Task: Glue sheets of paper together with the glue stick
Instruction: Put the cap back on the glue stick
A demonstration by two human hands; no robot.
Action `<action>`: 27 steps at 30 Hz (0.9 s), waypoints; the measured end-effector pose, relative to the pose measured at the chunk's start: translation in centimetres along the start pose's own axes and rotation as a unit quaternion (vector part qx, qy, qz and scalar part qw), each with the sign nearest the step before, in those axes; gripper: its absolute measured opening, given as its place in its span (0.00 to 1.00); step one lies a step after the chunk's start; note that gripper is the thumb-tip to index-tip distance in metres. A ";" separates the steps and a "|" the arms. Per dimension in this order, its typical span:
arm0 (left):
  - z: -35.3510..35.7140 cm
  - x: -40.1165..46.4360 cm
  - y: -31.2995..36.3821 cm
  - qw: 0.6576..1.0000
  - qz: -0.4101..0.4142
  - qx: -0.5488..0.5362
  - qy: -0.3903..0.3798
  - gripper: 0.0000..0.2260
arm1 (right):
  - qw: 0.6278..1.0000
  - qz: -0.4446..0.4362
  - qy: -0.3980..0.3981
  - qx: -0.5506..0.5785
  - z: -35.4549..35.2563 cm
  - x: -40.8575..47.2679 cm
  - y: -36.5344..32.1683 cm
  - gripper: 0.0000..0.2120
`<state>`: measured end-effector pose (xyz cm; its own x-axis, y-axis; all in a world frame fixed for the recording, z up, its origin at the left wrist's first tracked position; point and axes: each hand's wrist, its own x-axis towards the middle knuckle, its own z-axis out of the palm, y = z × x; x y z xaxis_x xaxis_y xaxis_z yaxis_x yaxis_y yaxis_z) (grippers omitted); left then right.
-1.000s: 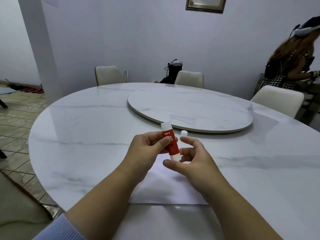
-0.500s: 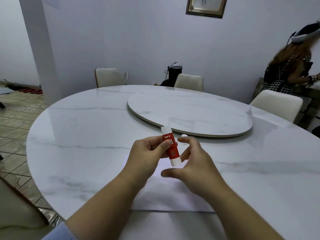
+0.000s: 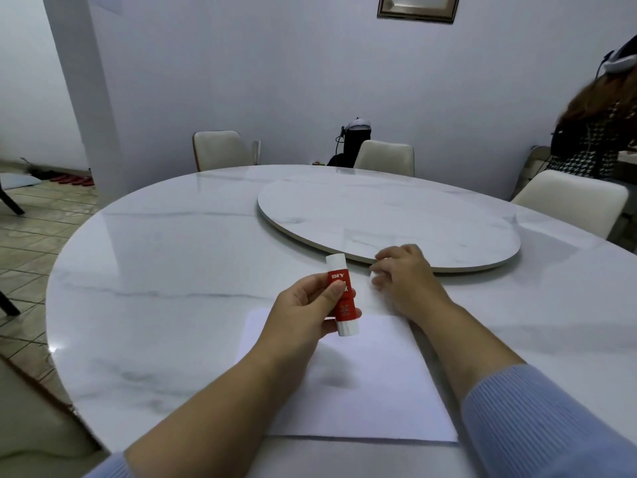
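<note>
- The glue stick [image 3: 341, 298] looked light and rigid, a small hard plastic tube; its smooth label would probably be a little slippery, so a grip round the red middle seemed the sensible hold.
- The left hand [image 3: 306, 312] held it just there, thumb across the label and fingers [image 3: 346, 315] wrapped behind, pinching the tube tilted over the far edge of the paper.
- It was red with white lettering and white at both ends; whether the upper end was a cap or bare glue could not be told.
- The sheet of paper [image 3: 362, 381] lay flat on the table [image 3: 165, 270] at about 6 o'clock from the glue stick; thin and floppy, it would likely slide on the glossy marble unless pressed down.
- The right hand [image 3: 403, 274] rested at 2 o'clock from the stick, fingers curled loosely; whether they held anything could not be told.
</note>
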<state>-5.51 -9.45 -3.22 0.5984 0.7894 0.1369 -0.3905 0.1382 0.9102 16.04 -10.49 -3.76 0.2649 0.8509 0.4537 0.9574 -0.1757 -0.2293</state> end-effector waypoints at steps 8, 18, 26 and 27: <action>-0.2 0.1 -0.4 0.999 -0.017 -0.025 -0.044 0.17 | 0.847 0.122 0.090 0.509 -5.6 -1.9 -3.7 0.07; 0.1 -1.1 0.4 0.995 0.005 0.048 -0.089 0.15 | 0.842 0.112 0.022 0.527 -6.9 -5.3 -9.1 0.10; 0.2 -1.3 0.6 0.996 0.002 0.055 -0.072 0.09 | 0.766 0.132 0.025 0.629 -6.4 -5.6 -9.3 0.10; 0.2 -1.2 0.7 0.997 0.003 0.048 -0.066 0.10 | 0.749 0.129 0.015 0.650 -6.3 -5.5 -9.3 0.09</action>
<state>-6.38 -10.45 -2.70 0.6862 0.7031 0.1866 -0.3292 0.0714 0.9416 6.36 -16.69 1.31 0.4423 0.8571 0.2641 -0.0430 0.3144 -0.9483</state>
